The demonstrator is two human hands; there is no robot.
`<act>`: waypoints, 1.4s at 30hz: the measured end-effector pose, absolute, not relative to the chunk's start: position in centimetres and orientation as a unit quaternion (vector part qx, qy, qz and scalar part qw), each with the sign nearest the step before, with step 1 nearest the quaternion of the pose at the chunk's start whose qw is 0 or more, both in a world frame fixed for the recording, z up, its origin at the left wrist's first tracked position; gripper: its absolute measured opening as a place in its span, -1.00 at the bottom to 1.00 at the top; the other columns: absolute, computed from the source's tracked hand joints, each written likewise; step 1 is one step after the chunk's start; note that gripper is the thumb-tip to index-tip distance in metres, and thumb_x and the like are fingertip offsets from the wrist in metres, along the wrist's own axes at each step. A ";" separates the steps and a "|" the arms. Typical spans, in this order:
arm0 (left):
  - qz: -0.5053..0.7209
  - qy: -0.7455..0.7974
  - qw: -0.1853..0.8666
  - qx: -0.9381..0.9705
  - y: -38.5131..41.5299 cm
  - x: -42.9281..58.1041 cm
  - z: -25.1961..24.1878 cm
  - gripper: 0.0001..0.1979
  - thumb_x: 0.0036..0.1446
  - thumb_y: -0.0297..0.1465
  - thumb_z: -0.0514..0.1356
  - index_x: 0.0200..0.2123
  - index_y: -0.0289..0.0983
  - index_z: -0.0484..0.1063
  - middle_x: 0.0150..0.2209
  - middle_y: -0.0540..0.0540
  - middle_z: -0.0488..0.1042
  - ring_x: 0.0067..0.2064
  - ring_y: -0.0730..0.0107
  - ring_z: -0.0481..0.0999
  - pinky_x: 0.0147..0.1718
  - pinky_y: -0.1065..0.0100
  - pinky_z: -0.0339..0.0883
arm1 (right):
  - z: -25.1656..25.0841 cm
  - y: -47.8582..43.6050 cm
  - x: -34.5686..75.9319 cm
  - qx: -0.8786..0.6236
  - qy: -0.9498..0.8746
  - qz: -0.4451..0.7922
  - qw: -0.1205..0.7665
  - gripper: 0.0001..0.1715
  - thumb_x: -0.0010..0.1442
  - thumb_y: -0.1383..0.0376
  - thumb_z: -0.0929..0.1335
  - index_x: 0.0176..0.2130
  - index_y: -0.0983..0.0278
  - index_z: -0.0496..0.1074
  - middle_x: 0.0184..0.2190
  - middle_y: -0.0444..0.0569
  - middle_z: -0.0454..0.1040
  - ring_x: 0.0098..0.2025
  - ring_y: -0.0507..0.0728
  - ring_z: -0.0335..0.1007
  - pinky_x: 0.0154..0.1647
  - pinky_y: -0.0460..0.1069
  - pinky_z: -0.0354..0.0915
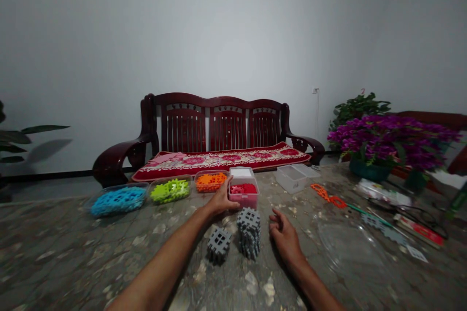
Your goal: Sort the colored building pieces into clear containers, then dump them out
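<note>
My left hand (pixel 220 200) reaches forward and grips the near left side of a clear plastic box (pixel 249 201) of red interlocking plastic pieces (pixel 243 188). Just in front of that box stands a tall stack of grey notched plastic pieces (pixel 249 233). A shorter grey stack (pixel 219 244) sits to its left, by my left forearm. To the right of the tall stack, my right hand (pixel 283 234) rests near the table surface, its fingers loosely bent and apart, holding nothing.
Tubs of blue (pixel 118 201), lime green (pixel 170 190) and orange pieces (pixel 210 181) line the left. On the right are a translucent box (pixel 292 179), linked orange pieces (pixel 328 196), a clear lid (pixel 352 248) and purple flowers (pixel 392 138). A wooden bench (pixel 228 124) stands behind the table.
</note>
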State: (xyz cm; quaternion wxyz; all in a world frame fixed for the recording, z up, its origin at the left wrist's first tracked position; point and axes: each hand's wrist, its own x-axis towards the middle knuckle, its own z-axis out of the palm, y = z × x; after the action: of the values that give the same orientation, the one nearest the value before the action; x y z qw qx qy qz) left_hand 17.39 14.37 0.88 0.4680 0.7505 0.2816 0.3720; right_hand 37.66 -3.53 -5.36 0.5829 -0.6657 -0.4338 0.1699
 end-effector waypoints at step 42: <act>0.397 0.476 0.305 0.723 3.5 4.5 -2.0 -0.46 0.00 -0.39 0.15 0.11 -0.26 0.41 -0.11 -0.19 0.56 -0.12 0.17 0.59 -0.06 0.17 0.47 | 2.9 7.6 44.1 -0.777 -0.535 -0.220 0.250 -0.35 0.22 0.45 0.22 0.28 0.27 0.28 0.02 0.18 0.51 0.02 0.28 0.38 -0.02 0.10 0.26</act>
State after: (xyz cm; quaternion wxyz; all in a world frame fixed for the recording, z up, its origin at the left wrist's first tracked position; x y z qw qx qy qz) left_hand 4.47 3.54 -2.01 0.3047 0.7229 0.4764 0.3971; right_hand 44.10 7.65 2.91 0.2501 -0.7768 -0.5345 -0.2196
